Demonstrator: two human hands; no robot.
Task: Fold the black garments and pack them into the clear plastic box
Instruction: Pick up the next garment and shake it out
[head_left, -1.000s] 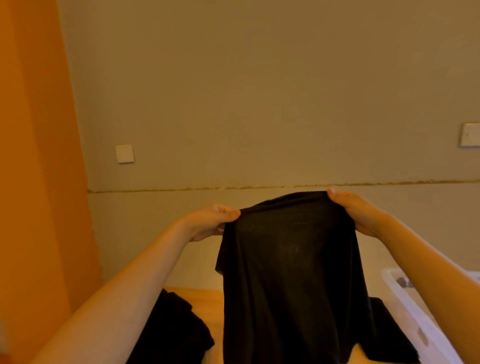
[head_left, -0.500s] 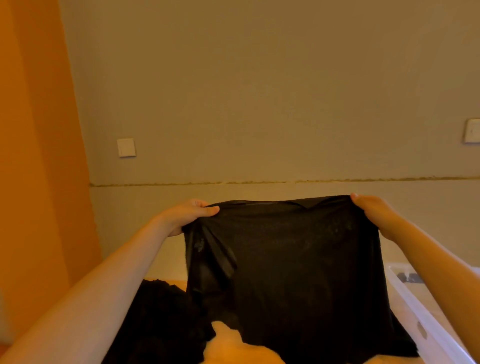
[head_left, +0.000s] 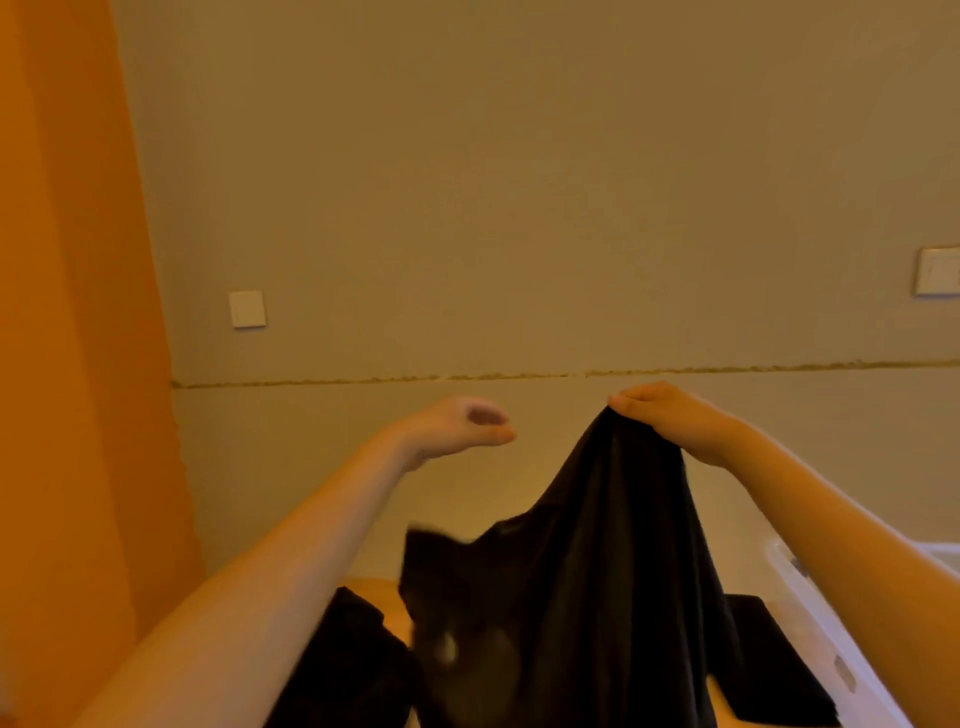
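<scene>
- Fabric of a black garment (head_left: 613, 561) is hanging in the air in front of a beige wall (head_left: 519, 182), drooping from a single raised peak near the middle right of the view.
- The right hand (head_left: 670, 421) is pinching that peak between thumb and fingers, holding the cloth up above the surface below.
- The left hand (head_left: 462, 423) is hovering to the left of the peak, apart from the cloth, with its fingers loosely bent and gripping nothing; the fingertips are blurred.
- The garment's free left corner (head_left: 421, 545) is flapping out sideways, blurred, while the rest is draping down toward the bottom edge of the view.
- A second dark pile of clothing (head_left: 353, 654) is lying on the wooden surface (head_left: 382, 592) at the lower left, partly hidden behind the left forearm.
- Another flat black piece (head_left: 769, 665) is lying at the lower right, just beside the clear plastic box.
- The clear plastic box (head_left: 815, 618) is sitting at the right edge, only its pale rim and a wall showing; what it holds I cannot tell.
- An orange panel (head_left: 67, 312) is filling the left side, and two white wall switches, one on the left (head_left: 248, 308) and one on the right (head_left: 937, 278), are showing on the wall.
</scene>
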